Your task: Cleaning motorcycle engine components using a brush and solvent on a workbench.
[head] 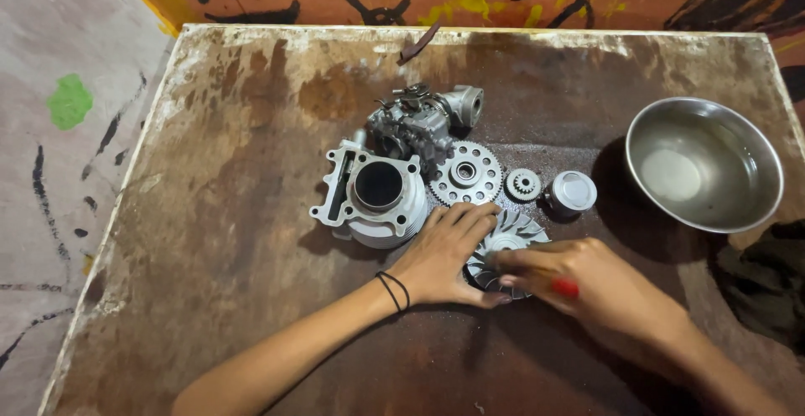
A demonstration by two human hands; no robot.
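Observation:
A finned metal pulley disc (513, 233) lies on the stained brown table (243, 156). My left hand (444, 252) rests flat on the disc's left edge, fingers spread, a black band on its wrist. My right hand (579, 278) touches the disc's right side, fingers closed round a small red object (564, 287) whose kind I cannot tell. Just left of my left hand stands a grey engine cylinder (375, 195). Behind my hands lie a large toothed sprocket (466, 173), a small gear (523, 184) and a piston (572, 191).
A carburettor (419, 121) sits behind the cylinder. A steel bowl (703, 163) stands at the right of the table. A dark cloth (767, 286) lies at the right edge. A thin dark strip (418, 44) lies near the far edge, by a painted wall.

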